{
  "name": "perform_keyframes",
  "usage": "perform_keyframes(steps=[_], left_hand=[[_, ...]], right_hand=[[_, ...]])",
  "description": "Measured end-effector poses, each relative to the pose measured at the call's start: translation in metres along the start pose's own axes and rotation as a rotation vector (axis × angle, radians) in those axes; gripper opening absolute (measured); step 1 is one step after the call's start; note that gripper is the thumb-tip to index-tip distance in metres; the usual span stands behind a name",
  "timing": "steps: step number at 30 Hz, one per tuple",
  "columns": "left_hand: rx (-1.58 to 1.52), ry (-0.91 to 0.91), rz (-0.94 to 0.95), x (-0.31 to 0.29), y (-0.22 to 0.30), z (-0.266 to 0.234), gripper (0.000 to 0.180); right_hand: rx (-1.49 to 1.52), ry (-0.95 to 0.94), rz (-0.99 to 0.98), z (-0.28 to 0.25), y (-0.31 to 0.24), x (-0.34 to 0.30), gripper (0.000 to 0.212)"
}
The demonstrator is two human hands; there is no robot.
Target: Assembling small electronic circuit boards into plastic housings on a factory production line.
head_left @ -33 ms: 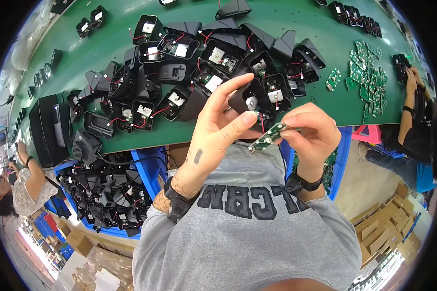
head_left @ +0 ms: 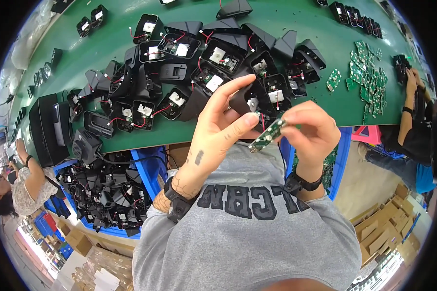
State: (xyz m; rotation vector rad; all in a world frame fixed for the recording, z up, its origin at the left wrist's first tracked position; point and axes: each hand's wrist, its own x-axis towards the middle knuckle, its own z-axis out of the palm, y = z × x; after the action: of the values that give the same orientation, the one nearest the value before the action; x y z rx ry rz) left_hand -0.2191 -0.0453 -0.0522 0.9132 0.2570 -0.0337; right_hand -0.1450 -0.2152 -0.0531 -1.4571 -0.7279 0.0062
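My right hand (head_left: pixel 313 128) pinches a small green circuit board (head_left: pixel 267 136) by its upper end, between thumb and fingers. The board hangs tilted in front of my grey shirt. My left hand (head_left: pixel 217 119) is curled round a black plastic housing (head_left: pixel 241 101), with the index finger stretched along its upper side and the thumb below. A pale metal part shows inside this housing. From it a short red wire (head_left: pixel 262 122) runs down toward the board; whether it is joined to the board I cannot tell. The left hand's other fingers are mostly hidden.
Many black housings (head_left: pixel 172 104) with red wires crowd the green table (head_left: pixel 320 104). Loose green boards (head_left: pixel 369 72) lie in a heap at right. A blue bin (head_left: pixel 148 167) of black parts stands below the table edge at left. Other people work at both sides.
The circuit board in my right hand has tilted slightly. Both hands are otherwise in nearly the same place.
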Motion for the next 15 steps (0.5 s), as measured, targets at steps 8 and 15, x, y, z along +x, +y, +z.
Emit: perform_keyframes(steps=[8, 15], left_hand=[[0.024, -0.05, -0.023, -0.001, -0.003, -0.005, 0.057], [0.073, -0.1, -0.178, -0.002, 0.004, 0.001, 0.053]], right_hand=[[0.018, 0.114, 0.273, 0.003, 0.006, 0.009, 0.021], [-0.316, -0.057, 0.018, 0.001, 0.005, 0.017, 0.021]])
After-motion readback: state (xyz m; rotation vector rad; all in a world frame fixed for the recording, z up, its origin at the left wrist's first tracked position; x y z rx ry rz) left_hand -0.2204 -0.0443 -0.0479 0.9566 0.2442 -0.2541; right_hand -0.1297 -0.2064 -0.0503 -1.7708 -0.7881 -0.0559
